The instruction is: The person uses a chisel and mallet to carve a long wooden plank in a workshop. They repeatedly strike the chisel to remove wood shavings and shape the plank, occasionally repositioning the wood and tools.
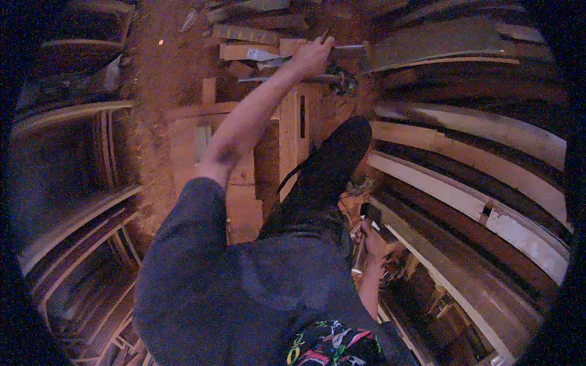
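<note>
My left arm stretches far forward, and my left hand (314,56) is closed around a metal bar (350,47) whose end sticks out to the right of the fingers. Just below it lies a second metal rod (323,78), with a dark fitting at its right end. Low on the right, beside my thigh, my right hand (373,243) is closed on a slim tool (359,259) with pale ends. Its exact kind is too dim and blurred to tell. Under the left forearm stands a wooden piece with a dark slot (301,116).
Long boards (464,189) are stacked along the right side. Wood offcuts (247,52) lie in a heap at the far end. Wooden frames (79,125) lean at the left. My dark-trousered leg (323,171) reaches forward between them. Wood scraps (400,259) lie near the right hand.
</note>
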Demonstrator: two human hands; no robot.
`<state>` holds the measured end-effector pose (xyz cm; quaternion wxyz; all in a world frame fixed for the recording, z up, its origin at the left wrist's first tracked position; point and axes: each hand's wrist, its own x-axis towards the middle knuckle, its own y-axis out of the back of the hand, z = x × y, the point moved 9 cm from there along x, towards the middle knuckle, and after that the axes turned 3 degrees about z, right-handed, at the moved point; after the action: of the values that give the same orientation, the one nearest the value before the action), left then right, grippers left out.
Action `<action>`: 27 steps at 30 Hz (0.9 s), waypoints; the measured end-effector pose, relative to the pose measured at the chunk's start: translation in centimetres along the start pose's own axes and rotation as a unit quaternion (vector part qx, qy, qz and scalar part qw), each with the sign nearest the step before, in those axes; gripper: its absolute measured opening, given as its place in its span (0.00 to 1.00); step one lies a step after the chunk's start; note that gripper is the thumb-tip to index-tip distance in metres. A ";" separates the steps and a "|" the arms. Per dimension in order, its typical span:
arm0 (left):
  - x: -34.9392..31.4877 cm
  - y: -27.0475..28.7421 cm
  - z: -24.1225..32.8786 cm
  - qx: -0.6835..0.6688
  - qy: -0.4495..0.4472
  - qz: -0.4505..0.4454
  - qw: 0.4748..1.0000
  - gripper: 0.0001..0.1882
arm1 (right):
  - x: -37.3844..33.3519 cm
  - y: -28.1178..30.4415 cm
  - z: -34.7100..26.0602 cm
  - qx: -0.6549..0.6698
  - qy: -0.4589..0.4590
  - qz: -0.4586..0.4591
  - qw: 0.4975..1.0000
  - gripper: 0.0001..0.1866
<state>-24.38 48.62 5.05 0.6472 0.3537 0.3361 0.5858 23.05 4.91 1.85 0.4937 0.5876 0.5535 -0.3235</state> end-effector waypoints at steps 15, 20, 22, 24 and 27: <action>1.0 -14.4 -16.2 0.071 0.026 -0.049 0.996 0.21 | -7.0 -2.0 8.0 0.217 -0.126 0.016 0.968 0.13; -2.7 -11.0 -12.2 0.092 -0.018 -0.026 0.995 0.23 | -7.3 -2.1 9.5 0.213 -0.128 0.029 0.968 0.13; -3.2 -11.0 -17.5 -0.025 0.039 0.002 0.999 0.24 | -6.6 -2.3 8.9 0.194 -0.129 0.008 0.972 0.13; -3.6 -11.5 -17.4 -0.041 0.051 -0.008 0.998 0.25 | -6.3 -2.1 8.8 0.191 -0.127 0.010 0.973 0.13; -5.3 -8.3 -12.8 0.083 -0.005 0.016 0.996 0.27 | -6.6 -2.3 9.1 0.199 -0.121 0.023 0.972 0.14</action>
<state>-31.40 43.67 -8.64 0.6078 0.4145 0.3743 0.5646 21.17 -6.07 4.73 0.4375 0.6428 0.4005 -0.4848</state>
